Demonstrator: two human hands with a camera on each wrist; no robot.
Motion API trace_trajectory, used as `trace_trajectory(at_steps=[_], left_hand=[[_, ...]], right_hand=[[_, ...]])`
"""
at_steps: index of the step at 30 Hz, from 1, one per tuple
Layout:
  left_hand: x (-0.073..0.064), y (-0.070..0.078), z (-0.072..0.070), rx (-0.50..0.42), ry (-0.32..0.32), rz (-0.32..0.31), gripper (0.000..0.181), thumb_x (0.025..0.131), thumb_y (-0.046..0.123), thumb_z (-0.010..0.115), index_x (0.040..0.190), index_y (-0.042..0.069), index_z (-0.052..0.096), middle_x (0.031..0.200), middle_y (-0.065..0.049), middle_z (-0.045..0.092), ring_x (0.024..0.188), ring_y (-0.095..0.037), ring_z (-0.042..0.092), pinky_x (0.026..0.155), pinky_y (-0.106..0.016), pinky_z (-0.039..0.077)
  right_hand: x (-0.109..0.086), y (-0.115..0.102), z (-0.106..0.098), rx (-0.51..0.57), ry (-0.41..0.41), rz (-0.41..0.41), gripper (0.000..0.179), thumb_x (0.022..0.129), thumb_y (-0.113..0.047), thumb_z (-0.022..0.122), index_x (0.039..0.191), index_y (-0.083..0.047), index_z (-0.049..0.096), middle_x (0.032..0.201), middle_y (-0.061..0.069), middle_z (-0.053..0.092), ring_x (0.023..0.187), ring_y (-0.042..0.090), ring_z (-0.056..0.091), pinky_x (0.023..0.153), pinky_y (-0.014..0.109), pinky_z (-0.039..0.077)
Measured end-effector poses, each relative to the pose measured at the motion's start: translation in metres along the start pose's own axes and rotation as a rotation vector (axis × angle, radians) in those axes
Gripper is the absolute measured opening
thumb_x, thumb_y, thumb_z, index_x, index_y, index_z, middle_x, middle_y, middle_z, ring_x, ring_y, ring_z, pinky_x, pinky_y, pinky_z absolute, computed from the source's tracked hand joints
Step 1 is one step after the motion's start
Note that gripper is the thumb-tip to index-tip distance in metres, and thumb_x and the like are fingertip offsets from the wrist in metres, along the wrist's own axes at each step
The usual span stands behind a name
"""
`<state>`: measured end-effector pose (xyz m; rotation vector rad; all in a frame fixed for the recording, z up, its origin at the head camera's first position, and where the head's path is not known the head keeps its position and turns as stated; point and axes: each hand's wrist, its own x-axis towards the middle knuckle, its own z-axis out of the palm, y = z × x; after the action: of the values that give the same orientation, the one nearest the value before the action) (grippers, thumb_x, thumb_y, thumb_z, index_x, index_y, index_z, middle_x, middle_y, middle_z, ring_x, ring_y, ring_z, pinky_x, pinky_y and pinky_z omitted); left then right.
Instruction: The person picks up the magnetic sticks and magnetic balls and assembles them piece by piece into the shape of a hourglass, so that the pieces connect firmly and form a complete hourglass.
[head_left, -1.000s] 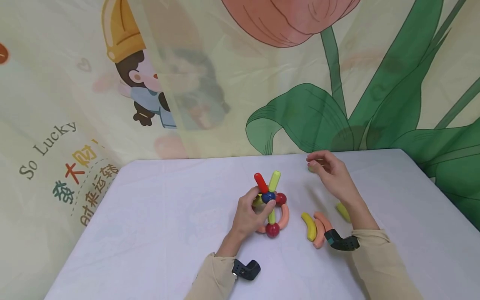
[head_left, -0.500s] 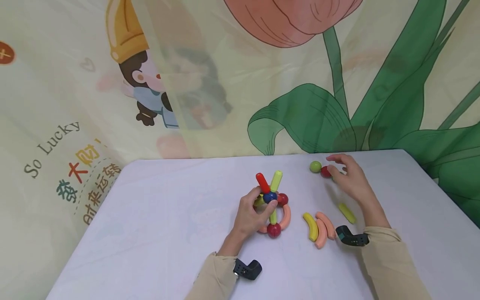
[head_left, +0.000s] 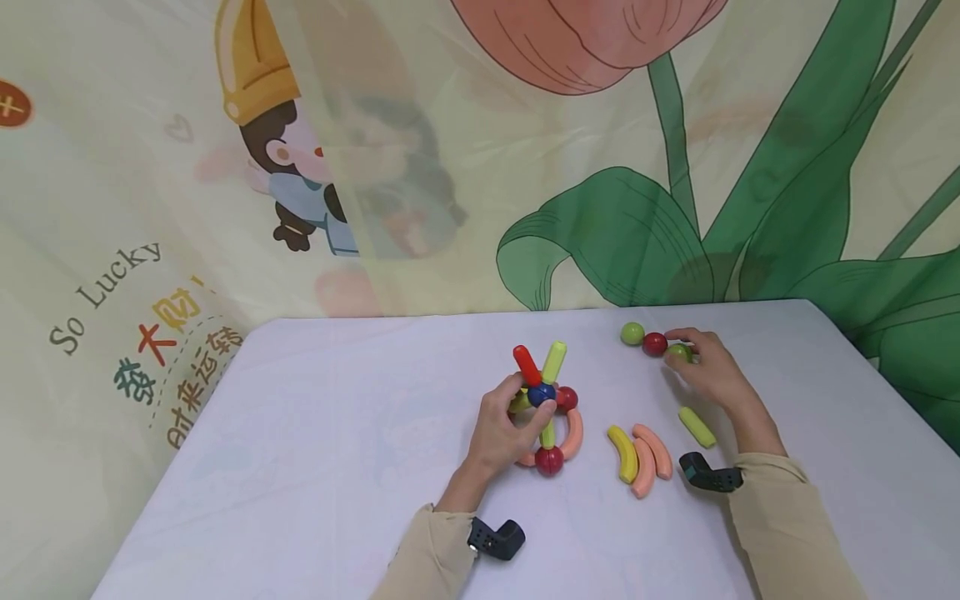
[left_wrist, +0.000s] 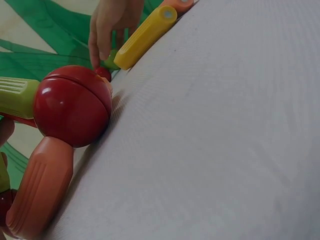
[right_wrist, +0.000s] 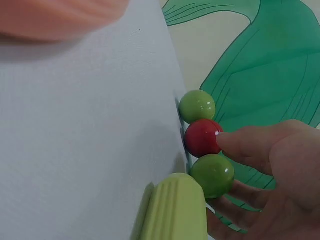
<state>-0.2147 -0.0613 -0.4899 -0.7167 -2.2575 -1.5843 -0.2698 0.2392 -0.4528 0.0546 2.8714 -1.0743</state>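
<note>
My left hand (head_left: 504, 425) grips a magnetic ball-and-rod construction near its blue ball (head_left: 542, 394), with the thumb in front. A red rod (head_left: 527, 365) and a light green rod (head_left: 554, 362) point up from that ball. Lower down are a red ball (left_wrist: 72, 106) and a curved salmon rod (left_wrist: 42, 187). Toward the back right, my right hand (head_left: 712, 367) has thumb and fingers around a green ball (right_wrist: 213, 176). It is at the end of a row with a red ball (right_wrist: 202, 138) and a lighter green ball (right_wrist: 197, 106).
Beside the construction lie a curved yellow rod (head_left: 622, 454) and two curved salmon rods (head_left: 643, 468). A straight light green rod (head_left: 697, 427) lies below my right hand. The white-covered table (head_left: 337, 433) ends at a printed cloth (head_left: 420, 167) behind.
My right hand has moved right along the row of balls, uncovering the lighter green and red balls; the second green ball now shows at its fingers. The left hand keeps its grip.
</note>
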Motion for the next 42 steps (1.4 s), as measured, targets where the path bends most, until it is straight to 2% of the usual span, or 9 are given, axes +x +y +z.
trace_trajectory(at_steps=[9, 20, 32, 42], left_hand=[[0.000, 0.001, 0.000, -0.010, 0.008, 0.010, 0.026, 0.087, 0.020, 0.065, 0.111, 0.012, 0.060, 0.099, -0.003, 0.069, 0.088, -0.014, 0.060, 0.076, -0.028, 0.053], [0.000, -0.001, 0.001, 0.001, 0.012, 0.039, 0.025, 0.088, 0.023, 0.063, 0.110, 0.011, 0.060, 0.099, -0.003, 0.069, 0.087, -0.011, 0.060, 0.074, -0.025, 0.053], [0.000, -0.001, 0.001, -0.006, 0.013, 0.052, 0.025, 0.088, 0.023, 0.063, 0.110, 0.011, 0.060, 0.101, -0.004, 0.069, 0.087, -0.011, 0.060, 0.075, -0.026, 0.053], [0.000, -0.001, 0.001, -0.009, 0.008, 0.028, 0.026, 0.087, 0.019, 0.065, 0.111, 0.011, 0.060, 0.102, -0.003, 0.069, 0.088, -0.013, 0.061, 0.076, -0.028, 0.054]], right_hand=[[0.002, 0.005, 0.002, 0.008, 0.013, 0.017, 0.050, 0.095, -0.021, 0.050, 0.138, 0.001, 0.037, 0.137, 0.035, 0.030, 0.124, 0.052, 0.034, 0.096, 0.063, 0.038], [0.003, 0.011, 0.004, 0.004, 0.066, -0.001, 0.041, 0.097, -0.018, 0.049, 0.132, 0.002, 0.043, 0.131, 0.030, 0.043, 0.118, 0.047, 0.042, 0.093, 0.059, 0.041], [0.001, 0.008, 0.002, 0.012, 0.085, -0.010, 0.041, 0.096, -0.018, 0.049, 0.131, 0.003, 0.043, 0.132, 0.029, 0.044, 0.119, 0.047, 0.043, 0.093, 0.060, 0.040], [-0.003, 0.000, -0.004, 0.060, 0.105, -0.040, 0.044, 0.098, -0.025, 0.046, 0.134, 0.000, 0.041, 0.136, 0.029, 0.041, 0.122, 0.048, 0.039, 0.090, 0.059, 0.043]])
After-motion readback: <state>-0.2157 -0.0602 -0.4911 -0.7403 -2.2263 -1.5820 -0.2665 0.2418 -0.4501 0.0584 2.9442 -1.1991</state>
